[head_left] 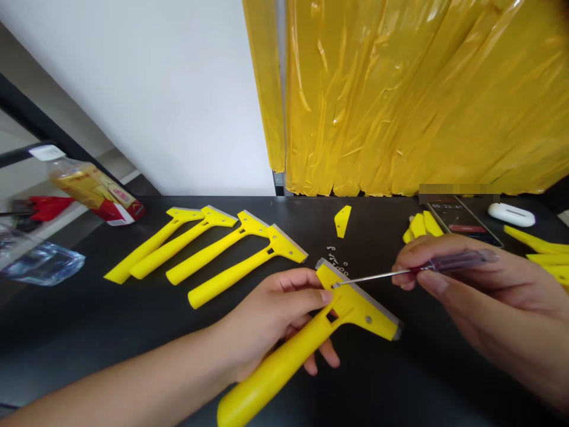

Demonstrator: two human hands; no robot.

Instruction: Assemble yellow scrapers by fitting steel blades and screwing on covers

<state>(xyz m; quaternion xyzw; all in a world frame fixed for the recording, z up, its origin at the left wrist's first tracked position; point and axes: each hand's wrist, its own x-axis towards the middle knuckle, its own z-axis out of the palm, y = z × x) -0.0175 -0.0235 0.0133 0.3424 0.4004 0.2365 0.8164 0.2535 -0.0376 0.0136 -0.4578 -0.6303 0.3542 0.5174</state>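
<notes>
My left hand (284, 320) is closed around the head end of a yellow scraper (288, 356), its thumb lying close to one of the two screws. A metal blade edge runs along the scraper's head. Between thumb and fingers my right hand (480, 308) grips a screwdriver (457, 261) with a see-through purplish handle. The screwdriver's tip meets the screw (335, 286) nearer my left thumb. A second screw (368, 319) sits in the other side of the head. Behind the scraper lie several loose screws and nuts (333, 260).
Several yellow scrapers (249, 252) lie in a row on the dark table (146, 332). Farther back is a small yellow plate (342, 222). At right are more yellow pieces (424, 224), a phone (471, 219) and a white case (511, 214). A bottle (95, 187) stands left.
</notes>
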